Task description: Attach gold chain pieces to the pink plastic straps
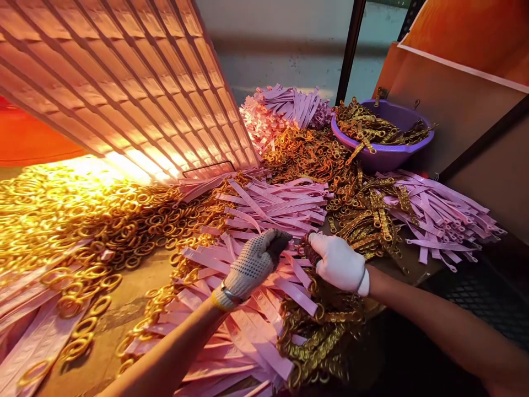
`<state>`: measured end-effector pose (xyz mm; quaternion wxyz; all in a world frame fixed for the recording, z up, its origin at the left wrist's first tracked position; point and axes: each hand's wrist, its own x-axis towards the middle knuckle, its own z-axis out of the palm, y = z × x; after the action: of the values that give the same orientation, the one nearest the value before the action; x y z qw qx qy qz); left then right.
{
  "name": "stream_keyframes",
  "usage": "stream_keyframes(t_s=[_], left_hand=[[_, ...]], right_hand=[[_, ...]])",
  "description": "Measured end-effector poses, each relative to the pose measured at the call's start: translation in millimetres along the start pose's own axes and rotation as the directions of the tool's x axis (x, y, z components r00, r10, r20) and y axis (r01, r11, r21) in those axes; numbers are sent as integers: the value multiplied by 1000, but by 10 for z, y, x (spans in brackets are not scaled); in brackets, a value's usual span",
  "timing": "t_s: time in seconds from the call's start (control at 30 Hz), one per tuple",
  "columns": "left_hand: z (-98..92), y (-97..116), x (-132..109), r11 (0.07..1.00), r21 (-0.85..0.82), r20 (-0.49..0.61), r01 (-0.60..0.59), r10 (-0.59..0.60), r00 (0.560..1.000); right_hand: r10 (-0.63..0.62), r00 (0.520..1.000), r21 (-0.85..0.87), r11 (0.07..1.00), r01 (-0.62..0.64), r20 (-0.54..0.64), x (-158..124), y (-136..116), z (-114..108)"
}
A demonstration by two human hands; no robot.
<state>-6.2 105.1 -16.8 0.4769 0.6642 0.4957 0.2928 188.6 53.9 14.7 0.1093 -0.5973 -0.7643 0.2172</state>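
My left hand (pixel 253 266), in a grey knitted glove with dark fingertips, is closed in a pinch just above a heap of pink strips (pixel 264 309). My right hand (pixel 336 262), in a white glove, is curled shut on a dark bunch of gold rings (pixel 308 248) held between the two hands. A string of gold rings (pixel 320 336) hangs below the right hand over the table's front edge. What the left fingertips grip is hidden.
Gold rings (pixel 95 220) cover the table's left under a bright lamp panel (pixel 124 88). A purple bowl (pixel 388 151) of ring strips stands at the back right. More pink strips (pixel 442 218) lie right; a pink bundle (pixel 285 107) behind. Wooden boards (pixel 463 94) stand at right.
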Motion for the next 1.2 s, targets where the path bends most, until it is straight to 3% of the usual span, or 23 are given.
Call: stream_keyframes(t_s=[0.2,0.3,0.4,0.7,0.77,0.83,0.93,1.0,1.1,1.2], left_hand=[[58,58,-161,957,-261,118,129,-101,988],[51,3,-204,886,-404,216,226,-147,965],[42,-66,-225,811,-518,224,270,-176,959],[68,-96,-278,749,-577,246,327,-223,943],[66,-95,-290,777,-542,241,322,-223,945],[70,-100,-301,883,-398,173,246,-192,966],[80,-137,-292,998,-69,17,4,-3,1000],[78,-185,-263,995,29,32,-100,99,995],[55,-267,-221,996,-76,182,-44,57,982],[42,-313,-232,984,-171,181,47,-16,983]], right_hand=[[-16,1000,-144,989,14,-17,36,-146,25],[-12,1000,-201,979,11,-5,42,-201,32],[-25,1000,-238,971,27,9,49,-245,43],[-136,987,-413,897,158,84,103,-343,85],[-128,988,-405,902,152,84,114,-349,86],[-109,991,-381,915,130,76,128,-342,97],[-95,994,-350,931,108,55,156,-309,131],[-84,995,-342,935,97,53,172,-283,142],[-95,992,-346,931,117,82,178,-258,105],[-113,979,-347,923,167,171,164,-254,37]])
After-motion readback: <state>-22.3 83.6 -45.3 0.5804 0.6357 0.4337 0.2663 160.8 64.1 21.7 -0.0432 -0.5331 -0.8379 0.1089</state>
